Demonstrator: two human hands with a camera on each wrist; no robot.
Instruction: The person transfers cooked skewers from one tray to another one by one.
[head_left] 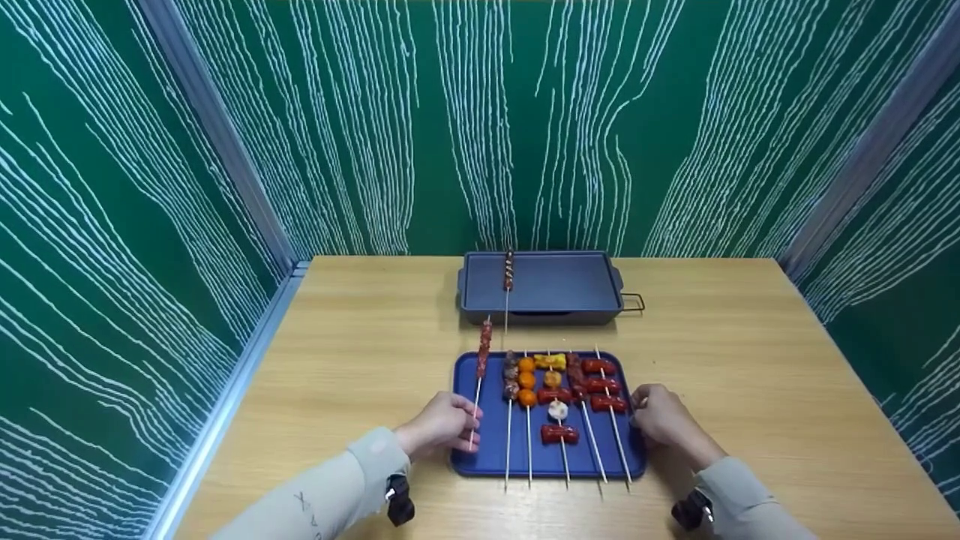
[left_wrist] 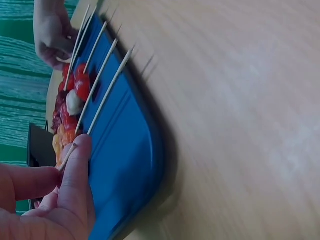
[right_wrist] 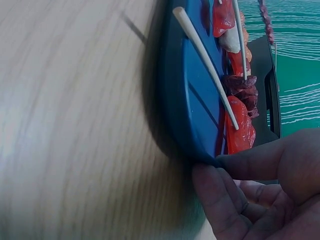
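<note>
My left hand [head_left: 444, 424] pinches the bare stick of a reddish meat skewer [head_left: 484, 349] between thumb and fingers. The skewer tilts over the left side of a blue tray [head_left: 491, 450], meat end pointing away from me. In the left wrist view the stick's end [left_wrist: 70, 152] pokes out at the fingertips. At the tray's right side, my right hand [head_left: 660, 414] grips the rim with thumb and fingers. On the tray lie several skewers: dark meat chunks [head_left: 511, 375], orange balls [head_left: 527, 381], a mixed one [head_left: 555, 395], dark red meat [head_left: 576, 375] and red sausages [head_left: 604, 385].
Behind the tray stands a dark grey rectangular grill pan [head_left: 562, 281] with a wire handle [head_left: 634, 302] on its right. One skewer [head_left: 508, 271] lies across its left part, stick overhanging the front. A wooden table [head_left: 360, 337] extends to green, white-lined walls [head_left: 570, 112].
</note>
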